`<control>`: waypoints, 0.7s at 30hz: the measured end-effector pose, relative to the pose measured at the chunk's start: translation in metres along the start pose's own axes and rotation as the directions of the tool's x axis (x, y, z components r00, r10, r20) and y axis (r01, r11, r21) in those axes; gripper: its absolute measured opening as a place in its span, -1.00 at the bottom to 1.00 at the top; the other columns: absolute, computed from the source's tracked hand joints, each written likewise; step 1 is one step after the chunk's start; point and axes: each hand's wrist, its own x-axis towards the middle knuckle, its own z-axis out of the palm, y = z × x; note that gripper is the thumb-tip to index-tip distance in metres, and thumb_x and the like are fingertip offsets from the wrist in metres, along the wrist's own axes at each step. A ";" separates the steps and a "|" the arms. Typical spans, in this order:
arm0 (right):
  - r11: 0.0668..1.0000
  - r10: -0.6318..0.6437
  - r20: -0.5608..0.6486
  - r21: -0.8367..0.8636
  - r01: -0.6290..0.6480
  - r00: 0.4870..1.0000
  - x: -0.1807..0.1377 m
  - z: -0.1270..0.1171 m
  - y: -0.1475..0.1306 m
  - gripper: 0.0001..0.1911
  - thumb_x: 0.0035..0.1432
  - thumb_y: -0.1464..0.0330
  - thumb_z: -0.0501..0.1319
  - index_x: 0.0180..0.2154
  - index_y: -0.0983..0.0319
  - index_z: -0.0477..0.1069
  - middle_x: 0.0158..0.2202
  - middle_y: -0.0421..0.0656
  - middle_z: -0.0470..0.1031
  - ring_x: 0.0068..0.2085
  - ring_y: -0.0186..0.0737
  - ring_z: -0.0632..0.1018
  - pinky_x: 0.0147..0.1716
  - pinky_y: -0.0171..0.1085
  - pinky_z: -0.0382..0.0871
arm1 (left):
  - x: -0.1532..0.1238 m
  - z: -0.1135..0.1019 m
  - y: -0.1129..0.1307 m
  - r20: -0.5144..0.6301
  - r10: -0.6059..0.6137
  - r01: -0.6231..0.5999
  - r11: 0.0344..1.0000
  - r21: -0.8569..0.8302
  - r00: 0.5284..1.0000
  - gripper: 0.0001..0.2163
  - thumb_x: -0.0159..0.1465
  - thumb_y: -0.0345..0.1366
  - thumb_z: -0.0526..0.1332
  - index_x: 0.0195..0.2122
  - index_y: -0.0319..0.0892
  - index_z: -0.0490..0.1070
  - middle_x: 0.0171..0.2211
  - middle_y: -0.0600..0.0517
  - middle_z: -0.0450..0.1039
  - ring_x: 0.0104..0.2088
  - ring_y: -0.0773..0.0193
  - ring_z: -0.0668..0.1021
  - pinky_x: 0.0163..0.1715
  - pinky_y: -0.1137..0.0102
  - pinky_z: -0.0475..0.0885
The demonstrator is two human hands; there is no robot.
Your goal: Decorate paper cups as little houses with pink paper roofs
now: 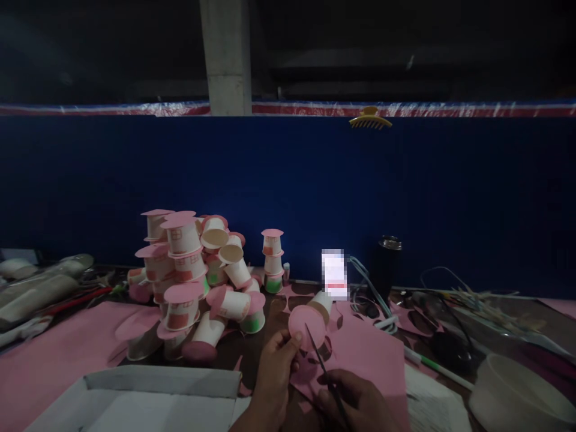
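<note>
My left hand (279, 366) pinches the edge of a round pink paper disc (302, 327) between thumb and fingers. In my right hand (353, 396) is a slim dark pointed tool (322, 361), whose tip lies across the disc's face; its exact kind does not show clearly. Just behind the disc a paper cup (322, 305) shows in part, and I cannot tell whether the two are joined. Under both hands lies a pink paper sheet (375, 354) with scraps around it.
Paper cups with pink disc tops (182, 240) stand stacked and tumbled at the left. A shorter cup stack (272, 262), a lit phone (334, 273) and a black flask (387, 264) stand along the blue partition (306, 180). A white box (157, 381) sits front left, a bowl (517, 390) front right.
</note>
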 end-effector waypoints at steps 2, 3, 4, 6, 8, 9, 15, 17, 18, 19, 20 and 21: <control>1.000 0.010 -0.001 0.008 -0.010 1.000 0.000 0.000 -0.001 -0.57 0.00 0.07 0.23 -0.27 0.28 0.56 -0.51 -0.15 0.53 -0.45 -0.20 0.49 -0.48 -0.35 0.29 | 0.000 0.000 0.000 -0.001 0.004 -0.004 1.000 0.008 1.000 -0.64 -0.06 -0.06 0.40 -0.43 -0.25 0.43 -0.62 0.17 0.30 -0.65 0.51 0.26 -0.63 0.56 0.14; 1.000 0.017 0.000 0.010 -0.017 1.000 -0.001 -0.001 -0.002 -0.58 0.00 0.08 0.23 -0.26 0.28 0.56 -0.51 -0.15 0.53 -0.45 -0.20 0.49 -0.48 -0.35 0.28 | 0.000 0.000 0.000 -0.005 0.006 -0.006 1.000 0.011 1.000 -0.63 -0.07 -0.05 0.40 -0.42 -0.25 0.43 -0.62 0.17 0.30 -0.65 0.51 0.26 -0.63 0.56 0.14; 1.000 0.021 0.001 0.007 -0.021 1.000 -0.001 -0.001 -0.003 -0.58 0.01 0.08 0.23 -0.26 0.28 0.56 -0.52 -0.16 0.52 -0.45 -0.21 0.49 -0.48 -0.35 0.28 | 0.000 0.000 0.001 -0.009 0.008 -0.008 1.000 0.015 1.000 -0.63 -0.08 -0.05 0.40 -0.42 -0.26 0.43 -0.62 0.17 0.29 -0.65 0.51 0.26 -0.63 0.56 0.15; 1.000 0.024 0.007 -0.010 -0.023 1.000 -0.002 -0.002 -0.005 -0.60 0.01 0.09 0.22 -0.27 0.28 0.56 -0.53 -0.17 0.52 -0.46 -0.22 0.48 -0.48 -0.36 0.27 | 0.000 0.000 0.001 -0.017 0.009 -0.008 1.000 0.020 1.000 -0.61 -0.09 -0.04 0.41 -0.41 -0.27 0.43 -0.61 0.16 0.30 -0.64 0.51 0.26 -0.63 0.56 0.15; 1.000 0.026 0.014 -0.018 -0.026 1.000 -0.003 -0.003 -0.006 -0.60 0.01 0.09 0.22 -0.28 0.27 0.55 -0.55 -0.18 0.50 -0.48 -0.23 0.47 -0.49 -0.36 0.26 | 0.000 0.001 0.002 -0.022 0.006 -0.006 1.000 0.023 1.000 -0.60 -0.10 -0.04 0.41 -0.41 -0.27 0.43 -0.61 0.15 0.31 -0.64 0.50 0.26 -0.63 0.56 0.16; 1.000 0.028 0.019 -0.014 -0.028 0.999 -0.004 -0.003 -0.007 -0.60 0.01 0.09 0.22 -0.29 0.27 0.55 -0.55 -0.18 0.50 -0.49 -0.24 0.46 -0.50 -0.37 0.25 | 0.000 0.001 0.003 -0.023 0.005 -0.004 1.000 0.025 1.000 -0.60 -0.10 -0.04 0.41 -0.42 -0.27 0.42 -0.61 0.15 0.32 -0.64 0.50 0.26 -0.63 0.56 0.16; 1.000 0.016 0.032 -0.016 -0.015 0.999 -0.007 -0.005 -0.011 -0.67 0.04 0.13 0.19 -0.33 0.25 0.53 -0.59 -0.23 0.45 -0.52 -0.28 0.42 -0.52 -0.38 0.22 | -0.002 0.001 0.004 -0.027 -0.004 0.005 0.999 0.033 1.000 -0.63 -0.11 -0.07 0.41 -0.47 -0.26 0.40 -0.66 0.18 0.27 -0.65 0.51 0.24 -0.63 0.55 0.14; 0.999 0.007 0.038 -0.043 -0.006 0.999 -0.007 -0.006 -0.014 -0.68 0.05 0.13 0.18 -0.35 0.24 0.53 -0.57 -0.22 0.45 -0.51 -0.28 0.42 -0.52 -0.38 0.21 | -0.002 0.001 0.004 -0.030 -0.008 0.009 0.999 0.033 1.000 -0.64 -0.11 -0.07 0.41 -0.46 -0.26 0.41 -0.66 0.18 0.27 -0.65 0.50 0.24 -0.63 0.55 0.15; 0.998 0.004 0.034 -0.060 -0.002 0.999 -0.007 -0.006 -0.014 -0.68 0.05 0.13 0.18 -0.36 0.24 0.52 -0.57 -0.22 0.46 -0.51 -0.27 0.42 -0.53 -0.38 0.21 | -0.003 0.001 0.005 -0.031 -0.009 0.010 0.999 0.033 0.999 -0.64 -0.11 -0.08 0.42 -0.46 -0.26 0.41 -0.66 0.18 0.28 -0.65 0.50 0.24 -0.63 0.55 0.15; 0.997 0.000 0.025 -0.073 0.001 1.000 -0.007 -0.007 -0.014 -0.68 0.05 0.13 0.18 -0.37 0.24 0.53 -0.56 -0.21 0.47 -0.50 -0.27 0.42 -0.53 -0.37 0.21 | -0.003 0.001 0.005 -0.032 -0.009 0.010 0.999 0.033 0.999 -0.64 -0.12 -0.09 0.42 -0.45 -0.26 0.42 -0.65 0.17 0.28 -0.65 0.50 0.25 -0.63 0.55 0.15; 0.997 -0.004 0.021 -0.082 0.005 1.000 -0.006 -0.006 -0.014 -0.68 0.05 0.13 0.18 -0.36 0.24 0.53 -0.55 -0.21 0.48 -0.50 -0.26 0.43 -0.52 -0.37 0.21 | -0.003 0.001 0.005 -0.033 -0.008 0.010 0.999 0.033 0.999 -0.64 -0.12 -0.09 0.42 -0.46 -0.27 0.42 -0.65 0.17 0.29 -0.65 0.50 0.25 -0.63 0.55 0.15; 0.996 -0.007 0.017 -0.085 0.008 1.000 -0.005 -0.006 -0.012 -0.67 0.05 0.13 0.18 -0.35 0.25 0.54 -0.54 -0.20 0.49 -0.49 -0.25 0.44 -0.51 -0.37 0.22 | -0.003 0.001 0.006 -0.035 -0.007 0.008 0.999 0.032 0.999 -0.65 -0.12 -0.10 0.42 -0.46 -0.27 0.42 -0.65 0.17 0.29 -0.64 0.50 0.25 -0.63 0.55 0.15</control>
